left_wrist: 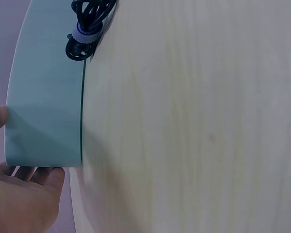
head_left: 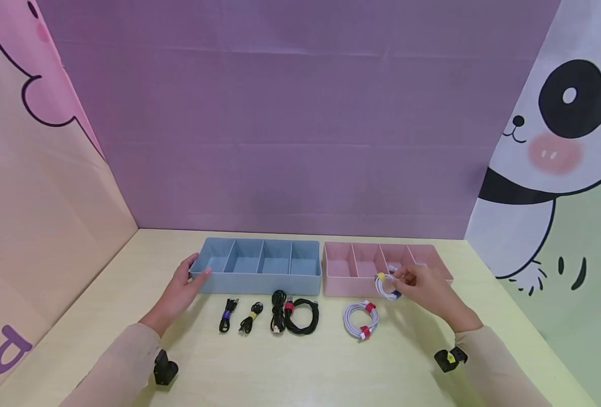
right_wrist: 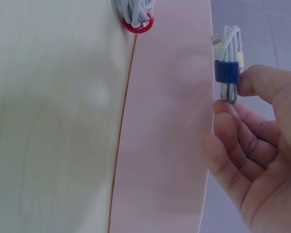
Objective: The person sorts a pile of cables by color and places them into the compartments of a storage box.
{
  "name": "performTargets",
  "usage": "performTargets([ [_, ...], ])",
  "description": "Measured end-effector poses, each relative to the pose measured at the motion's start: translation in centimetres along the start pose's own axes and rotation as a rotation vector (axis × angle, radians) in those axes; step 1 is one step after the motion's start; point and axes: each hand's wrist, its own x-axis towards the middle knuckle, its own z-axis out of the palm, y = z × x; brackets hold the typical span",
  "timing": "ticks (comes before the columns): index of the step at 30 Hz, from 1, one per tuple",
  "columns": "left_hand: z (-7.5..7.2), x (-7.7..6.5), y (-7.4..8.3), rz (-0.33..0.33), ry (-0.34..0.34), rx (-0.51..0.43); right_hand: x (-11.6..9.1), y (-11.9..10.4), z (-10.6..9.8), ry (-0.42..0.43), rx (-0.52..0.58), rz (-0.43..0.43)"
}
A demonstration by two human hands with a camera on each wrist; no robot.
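Observation:
My right hand (head_left: 425, 291) pinches a coiled white charging cable (head_left: 386, 286) between thumb and fingers, just over the front rim of the pink divided box (head_left: 348, 287). A blue strap (right_wrist: 227, 72) binds this coil on one side, and a yellow strap (head_left: 380, 276) on the other. My left hand (head_left: 178, 294) grips the left end of the blue divided box (head_left: 260, 284). The left wrist view shows fingers against that box's end wall. Something small and whitish (head_left: 393, 267) lies in the pink box's third compartment, partly hidden by the right hand.
In front of the blue box lie black cables: one with a purple strap (head_left: 226, 316), one with a yellow strap (head_left: 251, 318), a long bundle (head_left: 278, 312) and a red-strapped coil (head_left: 309, 328). A white coil with red straps (head_left: 348, 323) lies before the pink box. A purple backdrop (head_left: 300, 141) stands behind.

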Motion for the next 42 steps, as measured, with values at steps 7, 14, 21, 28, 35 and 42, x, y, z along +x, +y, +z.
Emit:
performTargets([
  [7,0.1,0.1,0.0,0.001,0.000,0.001,0.3,0.0,0.2,0.023,-0.002,-0.005],
  [14,0.0,0.3,-0.3,0.014,0.006,0.000,0.8,-0.5,0.2,0.052,-0.019,-0.003],
  [21,0.1,0.3,-0.4,0.020,0.004,-0.013,1.0,-0.9,0.2,0.052,-0.012,0.021],
  [28,0.1,0.2,-0.2,0.018,0.008,-0.005,1.5,-0.8,0.5,0.061,-0.021,0.022],
  [35,0.1,0.1,-0.1,0.015,0.008,-0.010,2.2,-0.8,0.7,0.060,-0.015,0.032],
  [42,0.1,0.2,-0.1,0.007,0.004,-0.002,2.7,-0.9,0.9,0.074,-0.031,0.055],
])
